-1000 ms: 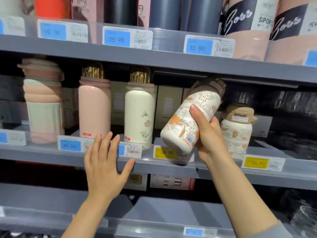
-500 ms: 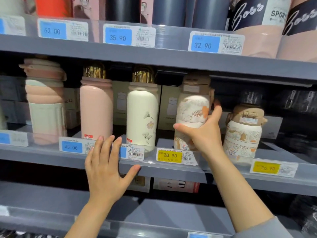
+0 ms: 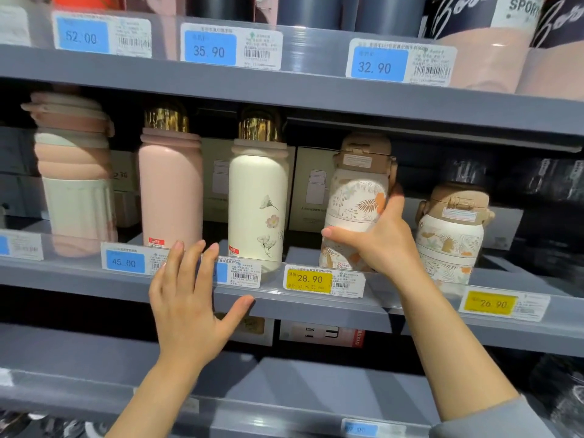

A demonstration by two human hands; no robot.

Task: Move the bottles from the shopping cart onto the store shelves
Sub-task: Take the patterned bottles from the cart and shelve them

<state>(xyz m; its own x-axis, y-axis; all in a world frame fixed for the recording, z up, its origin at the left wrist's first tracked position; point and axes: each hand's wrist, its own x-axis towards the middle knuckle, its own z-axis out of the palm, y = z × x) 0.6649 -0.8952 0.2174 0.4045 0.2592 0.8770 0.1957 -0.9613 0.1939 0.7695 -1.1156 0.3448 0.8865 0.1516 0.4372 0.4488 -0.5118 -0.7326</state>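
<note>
A white bottle with orange leaf print and a tan lid (image 3: 355, 197) stands upright on the grey middle shelf (image 3: 316, 308), above the yellow 28.90 tag. My right hand (image 3: 379, 240) grips its lower body, thumb across the front and fingers round the right side. My left hand (image 3: 189, 298) is flat with fingers spread against the shelf's front edge, over the price tags. The shopping cart is out of view.
On the same shelf stand a pink bottle (image 3: 170, 188), a cream flowered bottle (image 3: 257, 197), a pink-and-white stacked bottle (image 3: 74, 178) and a smaller leaf-print bottle (image 3: 450, 235) just right of my hand. Boxes sit behind. The upper shelf (image 3: 284, 86) hangs low overhead.
My right hand brought the tilted leaf-print bottle back over the shelf and stood it upright there. The left hand stayed on the shelf edge.
</note>
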